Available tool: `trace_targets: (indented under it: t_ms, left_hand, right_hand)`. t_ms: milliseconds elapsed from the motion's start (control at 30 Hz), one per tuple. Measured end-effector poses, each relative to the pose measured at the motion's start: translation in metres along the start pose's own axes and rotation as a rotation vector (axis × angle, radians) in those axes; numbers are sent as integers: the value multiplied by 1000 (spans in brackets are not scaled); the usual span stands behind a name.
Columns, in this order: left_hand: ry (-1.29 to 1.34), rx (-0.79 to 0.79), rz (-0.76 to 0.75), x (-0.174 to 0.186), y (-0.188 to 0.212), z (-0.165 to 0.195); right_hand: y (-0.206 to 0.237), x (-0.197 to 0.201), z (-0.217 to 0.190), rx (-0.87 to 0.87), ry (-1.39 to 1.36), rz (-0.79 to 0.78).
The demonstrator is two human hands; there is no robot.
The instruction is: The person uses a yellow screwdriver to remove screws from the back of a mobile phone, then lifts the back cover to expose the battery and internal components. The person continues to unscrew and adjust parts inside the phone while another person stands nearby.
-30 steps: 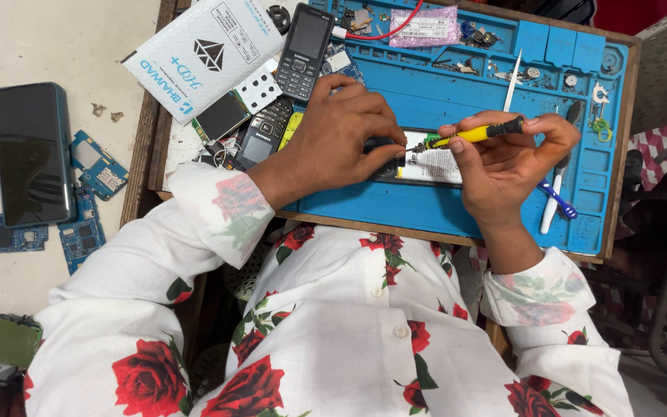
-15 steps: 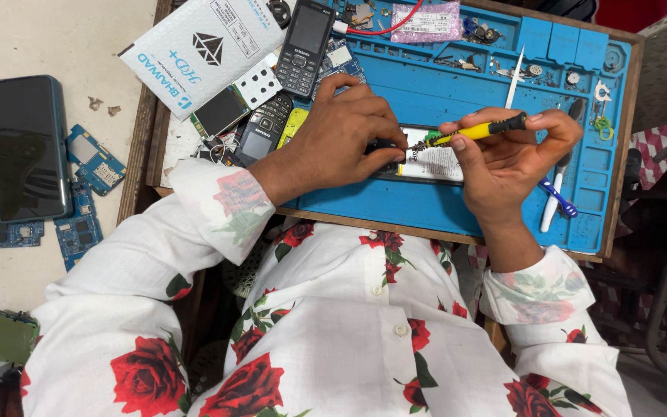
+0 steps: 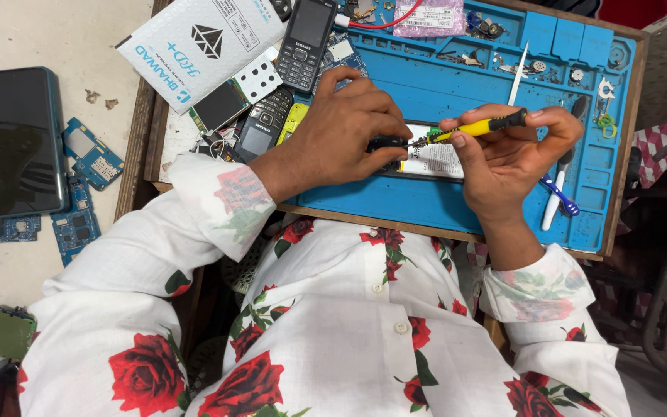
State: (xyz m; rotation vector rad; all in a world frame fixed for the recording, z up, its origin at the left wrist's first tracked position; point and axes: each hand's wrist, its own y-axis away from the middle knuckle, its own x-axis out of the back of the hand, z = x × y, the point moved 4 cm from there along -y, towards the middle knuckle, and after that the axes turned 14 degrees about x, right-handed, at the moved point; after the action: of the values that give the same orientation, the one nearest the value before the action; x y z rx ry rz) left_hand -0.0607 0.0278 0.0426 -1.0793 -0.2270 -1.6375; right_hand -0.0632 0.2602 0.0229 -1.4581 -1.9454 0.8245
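Observation:
My left hand (image 3: 345, 131) presses down on a small dark phone body (image 3: 424, 157) with a white label, lying on the blue work mat (image 3: 457, 205). My right hand (image 3: 507, 150) grips a yellow-and-black screwdriver (image 3: 476, 126), its tip pointing left onto the phone beside my left fingers. Most of the phone's left end is hidden under my left hand.
Keypad phones (image 3: 305, 45) and loose phone parts (image 3: 264, 120) lie at the mat's left. A white padded envelope (image 3: 198, 42) sits above them. A dark smartphone (image 3: 21, 139) and blue circuit boards (image 3: 90, 154) lie on the floor at left. White tweezers (image 3: 517, 66) and a toothbrush (image 3: 557, 193) rest on the mat.
The screwdriver has tilted slightly and the hands have shifted very little; both stay on the phone on the mat.

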Motion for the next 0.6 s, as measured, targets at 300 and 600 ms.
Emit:
trace_targets:
  t_ms: [300, 600]
  left_hand:
    - [-183, 85, -134, -3, -1, -12]
    - [-183, 85, -137, -3, 0, -12]
  right_hand:
    - [-3, -11, -2, 41, 97, -97]
    - [-1, -19, -3, 63, 106, -142]
